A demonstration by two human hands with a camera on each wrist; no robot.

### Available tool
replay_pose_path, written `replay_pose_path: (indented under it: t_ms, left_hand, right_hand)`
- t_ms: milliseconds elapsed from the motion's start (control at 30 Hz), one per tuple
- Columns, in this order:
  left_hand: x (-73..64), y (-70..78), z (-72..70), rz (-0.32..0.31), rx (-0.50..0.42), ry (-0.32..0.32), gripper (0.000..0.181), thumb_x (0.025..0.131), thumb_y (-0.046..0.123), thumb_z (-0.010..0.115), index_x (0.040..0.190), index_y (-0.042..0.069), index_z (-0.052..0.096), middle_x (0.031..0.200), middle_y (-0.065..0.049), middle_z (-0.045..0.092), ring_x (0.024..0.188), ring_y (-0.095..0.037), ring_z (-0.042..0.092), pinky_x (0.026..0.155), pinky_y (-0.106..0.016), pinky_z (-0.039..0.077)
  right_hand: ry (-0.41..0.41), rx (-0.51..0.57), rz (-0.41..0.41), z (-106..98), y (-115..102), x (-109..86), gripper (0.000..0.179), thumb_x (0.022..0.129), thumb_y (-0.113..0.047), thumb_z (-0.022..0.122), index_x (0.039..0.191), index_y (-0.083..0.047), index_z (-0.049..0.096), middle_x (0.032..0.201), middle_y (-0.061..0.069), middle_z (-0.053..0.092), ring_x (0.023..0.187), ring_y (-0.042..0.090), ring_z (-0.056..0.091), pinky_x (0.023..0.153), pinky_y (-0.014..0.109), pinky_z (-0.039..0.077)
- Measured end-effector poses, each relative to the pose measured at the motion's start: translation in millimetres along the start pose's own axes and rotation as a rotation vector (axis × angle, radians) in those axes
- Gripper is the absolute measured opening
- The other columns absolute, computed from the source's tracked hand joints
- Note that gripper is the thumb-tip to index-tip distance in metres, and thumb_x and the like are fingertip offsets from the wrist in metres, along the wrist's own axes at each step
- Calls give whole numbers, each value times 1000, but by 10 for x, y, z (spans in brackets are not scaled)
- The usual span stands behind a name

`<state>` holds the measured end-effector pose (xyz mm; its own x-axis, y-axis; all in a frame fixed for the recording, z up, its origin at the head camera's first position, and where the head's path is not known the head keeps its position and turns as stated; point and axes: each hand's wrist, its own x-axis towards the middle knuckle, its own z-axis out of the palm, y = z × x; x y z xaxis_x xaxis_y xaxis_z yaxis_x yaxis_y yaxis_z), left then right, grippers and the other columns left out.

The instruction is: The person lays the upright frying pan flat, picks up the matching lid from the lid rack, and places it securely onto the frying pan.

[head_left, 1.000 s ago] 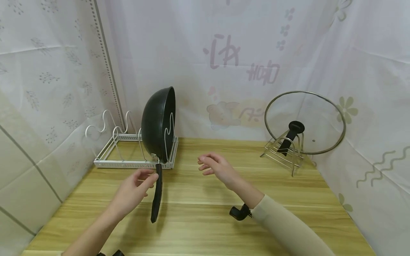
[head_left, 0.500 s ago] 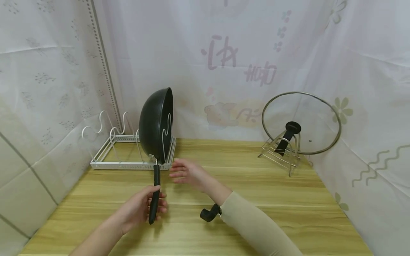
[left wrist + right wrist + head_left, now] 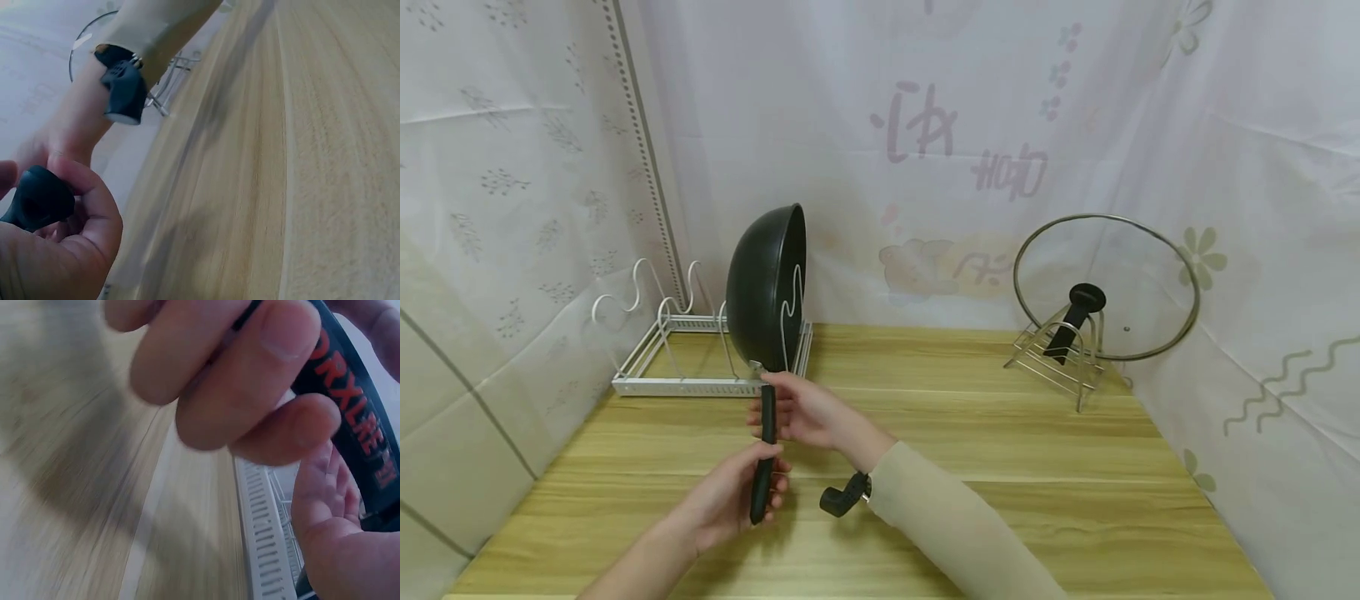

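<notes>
A black wok (image 3: 760,287) stands on its side in the white wire rack (image 3: 688,386), its handle (image 3: 761,492) pointing toward me. My left hand (image 3: 726,496) grips the lower part of that handle, thumb in front and fingers curled behind it. In the left wrist view the handle's butt end (image 3: 42,199) pokes out of the left hand. Higher up, close to the wok's body, my right hand (image 3: 812,412) wraps the handle, with its thumb at the top and fingertips showing on the far side. Red lettering (image 3: 350,400) marks the handle in the right wrist view.
At the back right a glass lid (image 3: 1142,283) with a metal rim and a black knob (image 3: 1087,296) leans in a small wire stand (image 3: 1056,367). A patterned curtain (image 3: 850,167) hangs behind the wooden table (image 3: 962,433). White wire dividers (image 3: 640,292) rise left of the wok.
My left hand has slid lower along the handle and closed round it. My right hand has come left from mid-table onto the handle's upper part. The wok has stayed in the rack.
</notes>
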<state>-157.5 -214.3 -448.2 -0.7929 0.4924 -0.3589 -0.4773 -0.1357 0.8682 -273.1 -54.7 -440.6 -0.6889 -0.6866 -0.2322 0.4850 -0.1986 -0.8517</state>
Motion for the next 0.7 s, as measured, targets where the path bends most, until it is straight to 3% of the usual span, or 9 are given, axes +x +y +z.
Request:
replay_pose_path:
  t_ms: [267, 467, 567, 700]
  left_hand:
    - [25, -26, 45, 4, -3, 10, 25, 113, 37, 49, 96, 23, 61, 79, 11, 62, 69, -5, 58, 64, -20, 51]
    - [81, -65, 127, 11, -33, -30, 27, 111, 29, 48, 85, 23, 51, 69, 13, 51, 59, -1, 53, 56, -18, 45]
    - [104, -88, 145, 18, -35, -10, 27, 111, 26, 49, 84, 22, 47, 65, 14, 44, 53, 1, 47, 52, -16, 39]
    - [119, -112, 144, 27, -18, 39, 28, 110, 25, 51, 83, 23, 44, 63, 15, 40, 49, 2, 41, 49, -15, 34]
  right_hand:
    - [-55, 111, 38, 131, 3, 128, 28, 110, -36, 58, 91, -17, 68, 89, -3, 71, 88, 14, 73, 85, 34, 64]
    - [-50, 145, 47, 189, 28, 165, 32, 110, -36, 60, 83, -18, 64, 81, -7, 68, 77, 9, 70, 77, 28, 63]
    - [-48, 163, 56, 193, 30, 194, 34, 111, -35, 60, 80, -20, 59, 75, -10, 59, 68, 5, 62, 70, 22, 58]
    - [-68, 174, 85, 202, 10, 207, 40, 113, -34, 56, 75, -23, 48, 67, -13, 42, 54, 0, 45, 56, 15, 42]
